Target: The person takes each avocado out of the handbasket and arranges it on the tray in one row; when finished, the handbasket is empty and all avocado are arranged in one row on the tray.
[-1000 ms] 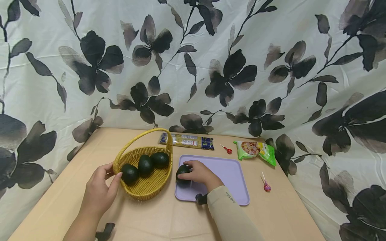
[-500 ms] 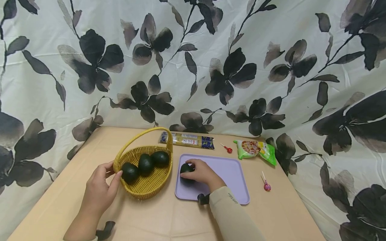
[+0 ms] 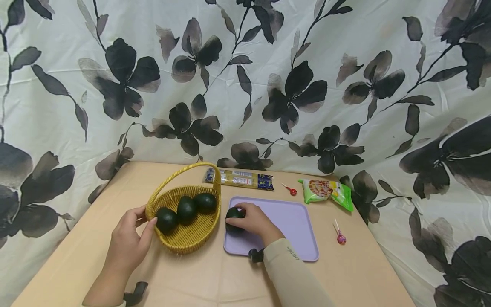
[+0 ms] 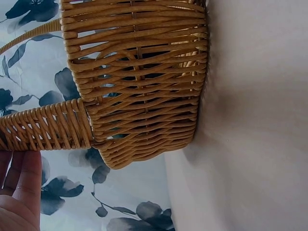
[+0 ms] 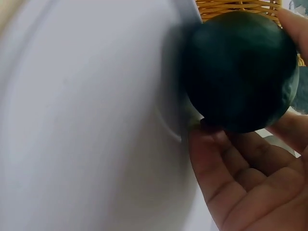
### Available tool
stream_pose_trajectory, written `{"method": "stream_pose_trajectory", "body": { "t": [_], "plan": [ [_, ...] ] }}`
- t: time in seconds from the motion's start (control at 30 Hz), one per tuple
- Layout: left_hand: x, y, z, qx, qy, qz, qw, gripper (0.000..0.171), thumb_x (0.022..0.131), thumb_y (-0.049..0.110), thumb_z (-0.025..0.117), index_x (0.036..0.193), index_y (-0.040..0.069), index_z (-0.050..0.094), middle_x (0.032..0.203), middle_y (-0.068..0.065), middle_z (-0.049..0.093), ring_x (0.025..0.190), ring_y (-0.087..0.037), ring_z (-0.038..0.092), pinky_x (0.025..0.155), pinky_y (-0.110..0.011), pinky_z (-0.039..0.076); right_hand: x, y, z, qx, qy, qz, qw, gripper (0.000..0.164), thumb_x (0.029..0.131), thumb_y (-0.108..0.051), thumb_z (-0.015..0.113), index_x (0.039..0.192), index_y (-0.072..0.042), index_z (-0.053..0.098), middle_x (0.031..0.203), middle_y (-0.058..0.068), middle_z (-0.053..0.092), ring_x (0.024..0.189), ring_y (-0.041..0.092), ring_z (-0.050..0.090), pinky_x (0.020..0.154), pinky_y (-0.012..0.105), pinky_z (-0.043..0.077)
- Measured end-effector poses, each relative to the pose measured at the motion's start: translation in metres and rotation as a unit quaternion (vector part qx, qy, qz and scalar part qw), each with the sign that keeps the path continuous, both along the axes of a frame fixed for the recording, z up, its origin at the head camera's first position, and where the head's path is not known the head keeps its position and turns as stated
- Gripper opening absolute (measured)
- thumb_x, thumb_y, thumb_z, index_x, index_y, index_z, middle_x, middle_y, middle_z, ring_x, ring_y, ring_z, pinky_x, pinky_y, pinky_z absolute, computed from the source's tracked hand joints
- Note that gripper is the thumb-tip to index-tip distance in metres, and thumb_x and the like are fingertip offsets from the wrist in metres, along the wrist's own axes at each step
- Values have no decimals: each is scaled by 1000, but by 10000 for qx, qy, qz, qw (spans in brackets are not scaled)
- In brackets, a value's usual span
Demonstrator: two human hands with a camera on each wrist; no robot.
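Note:
In the head view my left hand point(image 3: 128, 241) holds the yellow wicker basket point(image 3: 184, 248) at its left side, where the handle meets the rim. The left wrist view shows its fingers point(image 4: 29, 175) against the woven handle point(image 4: 45, 126). Three dark green avocados point(image 3: 186, 210) lie in the basket. My right hand point(image 3: 255, 221) grips another avocado point(image 3: 234, 221) over the left part of the lilac tray point(image 3: 295, 230). From the right wrist, thumb and fingers curl round that avocado point(image 5: 240, 72); whether it touches the tray I cannot tell.
Behind the tray lies a long blue-and-gold packet point(image 3: 239, 178). A red lollipop point(image 3: 293, 192) and a green snack bag point(image 3: 326, 192) lie at the back right. A pink-purple lollipop point(image 3: 341, 239) is right of the tray. A floral curtain point(image 3: 245, 85) hangs behind the table.
My right hand and its avocado have shifted slightly right and then back left over the tray. My left hand and the basket stay in place.

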State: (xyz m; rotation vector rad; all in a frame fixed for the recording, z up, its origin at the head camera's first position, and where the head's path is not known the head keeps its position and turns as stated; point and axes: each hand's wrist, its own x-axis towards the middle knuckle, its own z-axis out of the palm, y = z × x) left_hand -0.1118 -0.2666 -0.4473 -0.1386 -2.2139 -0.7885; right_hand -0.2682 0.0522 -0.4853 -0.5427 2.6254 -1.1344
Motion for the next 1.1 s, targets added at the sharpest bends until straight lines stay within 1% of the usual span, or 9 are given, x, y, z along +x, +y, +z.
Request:
{"method": "stream_pose_trajectory", "body": {
  "t": [0.2,0.3,0.5,0.73,0.87,1.1],
  "plan": [
    [-1,0,0,-28,37,-46,10000,45,87,-5,75,128,-8,55,115,-18,65,102,-35,67,99,7,33,1,4,2,-22,-77,-26,10000,76,81,-55,82,142,-13,61,124,13,69,108,23,64,96,43,58],
    [0,0,0,-49,29,-40,10000,45,87,-5,75,127,-8,55,114,-17,65,102,-34,67,99,8,33,2,6,4,-12,-75,-25,10000,76,81,-54,82,142,-13,61,125,13,69,110,24,64,96,43,58],
    [-1,0,1,-104,134,-94,9998,45,86,-6,75,127,-9,55,113,-18,65,101,-34,67,99,8,33,3,9,10,42,-52,-58,10000,76,83,-54,81,143,-12,59,125,12,70,111,25,66,98,44,57],
    [0,0,2,-55,-22,-8,10000,45,87,-4,75,127,-8,55,115,-18,65,103,-34,67,99,8,32,0,11,13,-85,-40,-29,10000,73,85,-50,80,143,-10,59,127,9,69,112,25,67,94,42,60],
    [0,1,3,-54,7,-25,10000,45,87,-4,75,127,-8,55,114,-18,65,102,-35,67,99,8,32,0,11,16,-159,22,-15,9999,72,86,-49,80,143,-11,59,127,9,69,110,25,67,92,42,60],
    [1,1,4,-26,-52,10,10000,44,87,-4,75,126,-8,55,114,-18,65,102,-35,68,98,8,32,-1,9,24,-351,186,-22,9992,68,87,-45,80,143,-11,59,126,10,69,112,28,65,94,44,58]
  ]
}}
